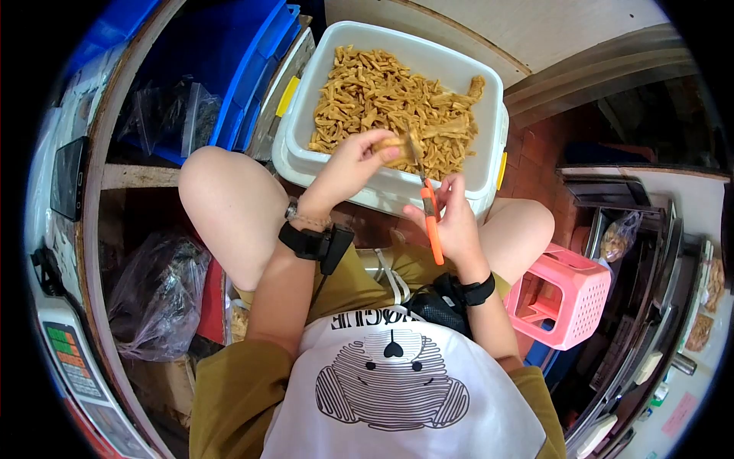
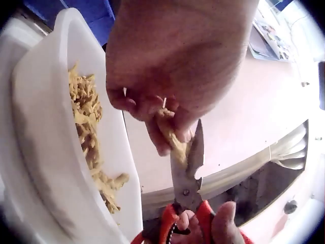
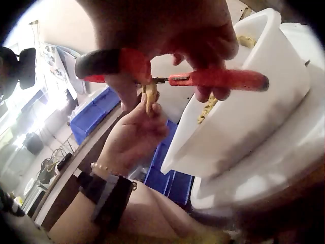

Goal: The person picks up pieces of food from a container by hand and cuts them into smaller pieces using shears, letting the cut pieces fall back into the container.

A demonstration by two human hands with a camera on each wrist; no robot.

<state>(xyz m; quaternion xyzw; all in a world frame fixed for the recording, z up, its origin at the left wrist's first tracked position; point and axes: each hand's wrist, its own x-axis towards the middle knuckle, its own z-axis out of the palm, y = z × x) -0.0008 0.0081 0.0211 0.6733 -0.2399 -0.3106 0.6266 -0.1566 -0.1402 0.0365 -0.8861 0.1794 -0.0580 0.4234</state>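
My left hand (image 1: 344,172) pinches a yellowish-brown strip of food (image 2: 175,140) over the near edge of a white tub (image 1: 428,55). In my right hand (image 1: 457,229) are scissors with orange-red handles (image 1: 431,218). Their blades (image 2: 185,175) stand apart on either side of the strip, right at the left fingertips, in the left wrist view. A broad layer of similar cut strips (image 1: 382,96) lies in the tub. From the right wrist the scissor handles (image 3: 218,80) show under the fingers, with the strip's end beyond them.
The tub rests on a larger white container with yellow clips (image 1: 288,96), between the person's knees. Blue crates (image 1: 256,76) stand at the left, above a clear plastic bag (image 1: 164,294). A pink stool (image 1: 562,298) is at the right. A scale (image 1: 76,359) sits at far left.
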